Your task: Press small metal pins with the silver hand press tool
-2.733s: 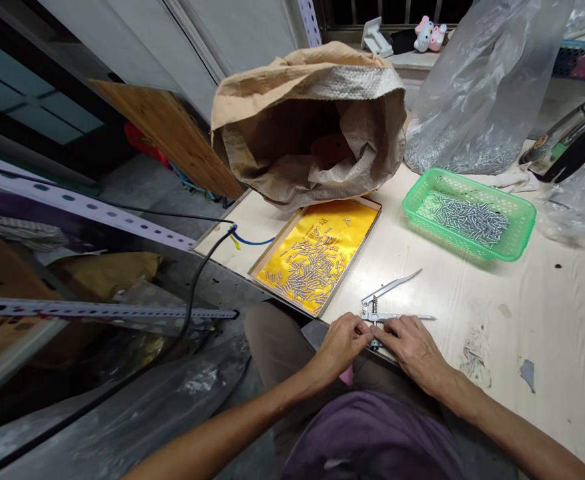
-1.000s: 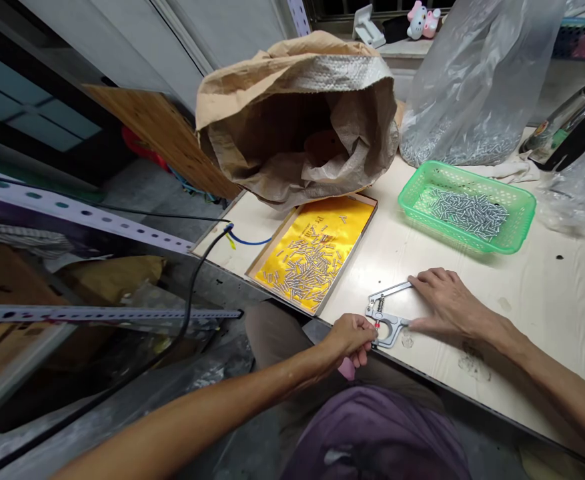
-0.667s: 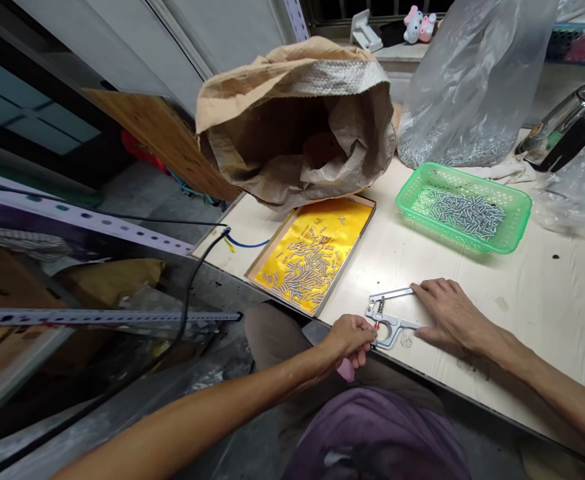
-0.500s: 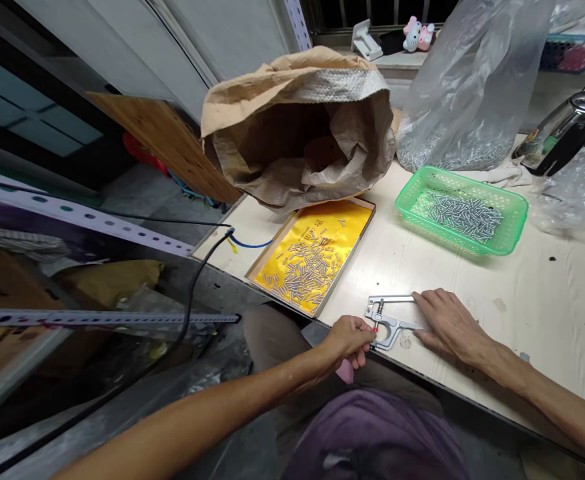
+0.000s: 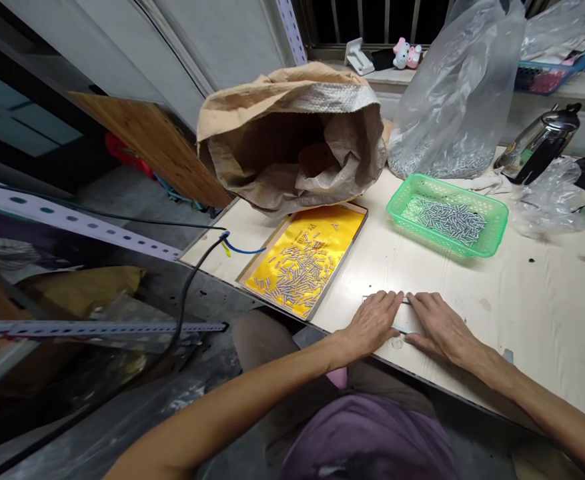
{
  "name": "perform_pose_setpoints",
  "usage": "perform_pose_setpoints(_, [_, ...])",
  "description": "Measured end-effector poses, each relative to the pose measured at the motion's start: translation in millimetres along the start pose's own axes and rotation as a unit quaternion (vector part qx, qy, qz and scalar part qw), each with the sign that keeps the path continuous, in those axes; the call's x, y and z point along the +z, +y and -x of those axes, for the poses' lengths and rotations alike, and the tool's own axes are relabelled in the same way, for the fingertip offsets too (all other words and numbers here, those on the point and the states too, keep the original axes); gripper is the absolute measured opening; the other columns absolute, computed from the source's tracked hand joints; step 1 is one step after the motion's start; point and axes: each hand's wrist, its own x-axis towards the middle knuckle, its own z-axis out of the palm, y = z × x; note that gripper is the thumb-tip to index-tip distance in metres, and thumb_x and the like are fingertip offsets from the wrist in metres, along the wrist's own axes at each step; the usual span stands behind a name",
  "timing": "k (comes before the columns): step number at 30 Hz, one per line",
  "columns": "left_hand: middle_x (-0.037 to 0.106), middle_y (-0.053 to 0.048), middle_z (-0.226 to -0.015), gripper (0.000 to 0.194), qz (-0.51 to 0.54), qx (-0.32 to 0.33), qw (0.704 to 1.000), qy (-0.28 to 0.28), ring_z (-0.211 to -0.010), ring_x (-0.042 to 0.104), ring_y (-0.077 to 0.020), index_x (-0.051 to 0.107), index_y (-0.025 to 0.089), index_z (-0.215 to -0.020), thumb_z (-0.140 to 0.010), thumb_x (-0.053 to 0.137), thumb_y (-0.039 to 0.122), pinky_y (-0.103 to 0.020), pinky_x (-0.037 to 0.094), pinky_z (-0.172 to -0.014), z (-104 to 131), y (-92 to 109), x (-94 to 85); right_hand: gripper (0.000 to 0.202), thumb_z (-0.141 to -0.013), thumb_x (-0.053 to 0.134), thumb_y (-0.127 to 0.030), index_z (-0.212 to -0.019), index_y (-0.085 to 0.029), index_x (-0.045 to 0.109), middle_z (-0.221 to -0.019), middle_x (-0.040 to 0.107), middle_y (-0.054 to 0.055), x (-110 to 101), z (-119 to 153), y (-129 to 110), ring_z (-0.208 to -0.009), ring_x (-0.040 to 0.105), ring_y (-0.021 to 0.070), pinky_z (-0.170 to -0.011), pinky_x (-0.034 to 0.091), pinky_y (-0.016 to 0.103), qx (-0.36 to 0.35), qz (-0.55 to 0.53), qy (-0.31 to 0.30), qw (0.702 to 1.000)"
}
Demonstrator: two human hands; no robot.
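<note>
A silver plier-like hand tool (image 5: pixel 406 326) lies flat near the table's front edge, handles towards the right. Over its spring-loaded head is my left hand (image 5: pixel 369 325), fingers wrapped around it, so most of the head is hidden. My right hand (image 5: pixel 439 325) grips the two handles from the other side, thumb on the near one and fingers on the far one. The hands almost meet; a short piece of both handles shows between them. Left of the hands, small metal pins (image 5: pixel 299 273) lie loose on a yellow sheet in a shallow tray (image 5: pixel 339 265).
A green plastic basket (image 5: pixel 497 230) with more small metal parts stands behind my right hand. Beyond the tray lies a large open paper sack (image 5: pixel 292 180). A clear plastic bag (image 5: pixel 452 100) and a kettle (image 5: pixel 539 143) are at the back. A black cable (image 5: pixel 187 293) crosses the table's left edge.
My left hand has moved from the near side of the tool's head to on top of it, closing around it. My right hand keeps its hold on the handles. The view has shifted slightly.
</note>
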Motion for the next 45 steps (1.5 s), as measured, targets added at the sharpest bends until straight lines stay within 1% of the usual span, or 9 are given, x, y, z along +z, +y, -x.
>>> perform_pose_setpoints(4, [0.052,-0.013,-0.115,0.062,-0.033,-0.004,0.999,-0.043,-0.106,0.048,-0.0270,0.031,0.012,-0.132,-0.082,0.061,0.033,-0.040,0.042,-0.087,-5,-2,-11.4,0.048,-0.077,0.066,-0.032,-0.117,-0.012,0.049,-0.099,0.056,0.013,-6,-3,-5,-0.088,0.049,0.0271,-0.072,0.043,0.038,0.033,0.043,0.000,0.999])
perform_pose_setpoints(9, [0.056,-0.008,-0.102,0.024,-0.035,-0.059,0.996,-0.054,-0.101,0.048,-0.0250,0.053,0.017,-0.108,-0.087,0.055,0.029,-0.037,0.042,-0.081,-7,-2,-15.9,0.004,-0.085,0.057,-0.017,-0.088,-0.015,0.059,-0.077,0.056,0.007,-3,-17,-13,-0.073,0.048,0.0214,-0.062,0.036,0.032,0.022,0.111,-0.036,0.993])
perform_pose_setpoints(12, [0.057,-0.007,-0.097,0.012,-0.026,-0.084,0.994,-0.059,-0.100,0.049,-0.0241,0.057,0.018,-0.096,-0.090,0.051,0.027,-0.037,0.042,-0.080,-9,-4,-16.3,0.016,-0.086,0.050,-0.009,-0.075,-0.017,0.058,-0.068,0.053,0.004,3,-24,-13,-0.067,0.048,0.0192,-0.059,0.032,0.031,0.011,0.128,-0.039,0.991])
perform_pose_setpoints(18, [0.057,-0.010,-0.107,0.026,-0.021,-0.111,0.994,-0.007,-0.103,0.051,-0.0263,0.052,0.017,-0.111,-0.087,0.055,0.027,-0.040,0.045,-0.081,-12,-11,-12.8,0.008,-0.088,0.053,-0.020,-0.090,-0.017,0.059,-0.079,0.058,0.006,-5,-35,1,-0.074,0.051,0.0210,-0.063,0.037,0.032,0.011,0.098,-0.022,0.995])
perform_pose_setpoints(23, [0.043,-0.017,-0.136,0.046,-0.040,-0.102,0.986,0.123,-0.131,0.034,-0.0286,0.038,0.009,-0.130,-0.088,0.052,0.022,-0.042,0.034,-0.103,0,0,21.2,0.037,-0.088,0.051,-0.040,-0.116,-0.016,0.053,-0.101,0.059,0.011,-13,-40,26,-0.089,0.053,0.0235,-0.077,0.044,0.036,-0.029,-0.002,0.009,1.000])
perform_pose_setpoints(31, [0.053,-0.008,-0.129,0.041,0.031,-0.009,0.987,0.156,-0.130,0.037,-0.0257,0.049,0.018,-0.120,-0.088,0.050,0.044,-0.046,0.028,-0.109,18,21,41.6,0.021,-0.092,0.044,-0.023,-0.087,-0.018,0.064,-0.085,0.063,0.008,-13,-70,42,-0.081,0.052,0.0233,-0.071,0.040,0.035,0.044,0.067,0.012,0.997])
perform_pose_setpoints(37, [0.053,-0.012,-0.128,0.046,0.045,0.000,0.990,0.131,-0.128,0.038,-0.0272,0.048,0.016,-0.124,-0.088,0.051,0.044,-0.047,0.028,-0.108,18,18,36.5,0.015,-0.088,0.052,-0.020,-0.097,-0.020,0.065,-0.091,0.060,0.006,-20,-98,-9,-0.083,0.050,0.0193,-0.071,0.037,0.030,-0.049,-0.002,-0.030,0.998])
perform_pose_setpoints(41, [0.060,-0.014,-0.117,0.037,0.058,-0.008,0.996,0.067,-0.110,0.054,-0.0256,0.054,0.011,-0.119,-0.088,0.052,0.031,-0.039,0.042,-0.097,15,18,39.5,0.011,-0.087,0.056,-0.019,-0.080,-0.020,0.065,-0.087,0.059,0.005,-7,-110,-52,-0.085,0.046,0.0196,-0.070,0.033,0.031,-0.145,0.023,-0.130,0.981])
perform_pose_setpoints(45, [0.064,-0.012,-0.106,0.033,0.035,0.024,0.995,0.091,-0.100,0.058,-0.0239,0.058,0.012,-0.111,-0.087,0.053,0.035,-0.034,0.047,-0.086,25,19,38.2,0.013,-0.084,0.056,-0.014,-0.072,-0.017,0.061,-0.083,0.058,0.007,11,-117,-65,-0.084,0.045,0.0203,-0.069,0.032,0.033,-0.174,0.067,-0.149,0.971])
